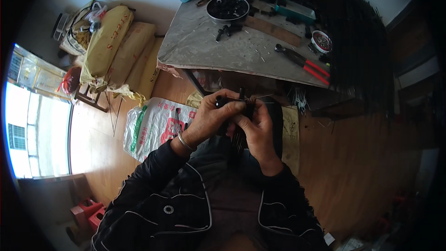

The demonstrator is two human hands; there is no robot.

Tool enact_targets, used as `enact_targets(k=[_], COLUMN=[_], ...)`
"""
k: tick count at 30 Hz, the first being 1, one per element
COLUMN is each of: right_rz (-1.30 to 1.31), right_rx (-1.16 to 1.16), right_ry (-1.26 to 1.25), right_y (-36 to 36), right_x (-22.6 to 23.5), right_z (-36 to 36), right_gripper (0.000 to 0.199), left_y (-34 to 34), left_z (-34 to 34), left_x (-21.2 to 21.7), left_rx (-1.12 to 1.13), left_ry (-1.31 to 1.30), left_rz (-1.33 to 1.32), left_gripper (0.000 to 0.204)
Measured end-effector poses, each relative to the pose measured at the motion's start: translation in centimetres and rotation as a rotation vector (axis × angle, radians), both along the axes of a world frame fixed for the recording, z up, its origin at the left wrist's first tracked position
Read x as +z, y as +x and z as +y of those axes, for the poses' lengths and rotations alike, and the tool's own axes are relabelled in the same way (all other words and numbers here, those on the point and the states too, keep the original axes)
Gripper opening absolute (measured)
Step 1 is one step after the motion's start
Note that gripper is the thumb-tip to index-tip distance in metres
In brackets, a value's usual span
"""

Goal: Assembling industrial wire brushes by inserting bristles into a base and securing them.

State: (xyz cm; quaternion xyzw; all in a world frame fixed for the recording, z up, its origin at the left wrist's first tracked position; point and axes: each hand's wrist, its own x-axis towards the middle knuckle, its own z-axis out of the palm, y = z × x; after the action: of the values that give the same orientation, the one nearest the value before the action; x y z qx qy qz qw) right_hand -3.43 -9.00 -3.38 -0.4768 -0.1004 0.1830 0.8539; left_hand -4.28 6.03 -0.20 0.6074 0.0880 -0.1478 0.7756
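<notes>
Both hands meet above my lap, just in front of the table. My left hand [204,115], with a bangle at its wrist, is closed around a black tubular fitting [219,102]. A second black piece [242,92] stands up between the hands. My right hand [256,132] is closed on a bundle of thin dark rods [239,140] that hangs down below the fingers. A fine wire-like piece [264,102] sticks out to the right of the fingertips. My fingers hide where the parts join.
On the grey table [195,49] are a round tin [227,9] of black parts, red-handled pliers [302,62], a small bowl [321,42] of tiny pieces and a teal tray [295,11]. Long black rods [357,42] overhang its right side. Yellow sacks [109,42] stand left; a plastic bag [158,125] lies below.
</notes>
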Motion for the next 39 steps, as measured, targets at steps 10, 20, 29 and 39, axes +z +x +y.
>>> enact_targets(k=[10, 20, 29, 39], right_rz=[0.062, 0.065, 0.131, 0.148], right_rx=[0.091, 0.067, 0.052, 0.058], right_ry=[-0.106, -0.147, -0.152, -0.16], right_y=[0.5, 0.4, 0.4, 0.3], right_x=[0.3, 1.2, 1.7, 2.0], right_z=[-0.8, -0.3, 0.2, 0.8], right_gripper=[0.025, 0.016, 0.016, 0.015], left_y=[5.8, 6.3, 5.9, 5.9], left_z=[0.7, 1.6, 2.2, 2.1], left_x=[1.4, -1.2, -1.2, -1.6], left_rx=[-0.015, -0.259, -0.226, -0.168], left_ry=[-0.605, -0.527, -0.347, -0.389], left_rz=[0.065, -0.14, -0.238, -0.231], left_gripper=[0.042, 0.036, 0.039, 0.033])
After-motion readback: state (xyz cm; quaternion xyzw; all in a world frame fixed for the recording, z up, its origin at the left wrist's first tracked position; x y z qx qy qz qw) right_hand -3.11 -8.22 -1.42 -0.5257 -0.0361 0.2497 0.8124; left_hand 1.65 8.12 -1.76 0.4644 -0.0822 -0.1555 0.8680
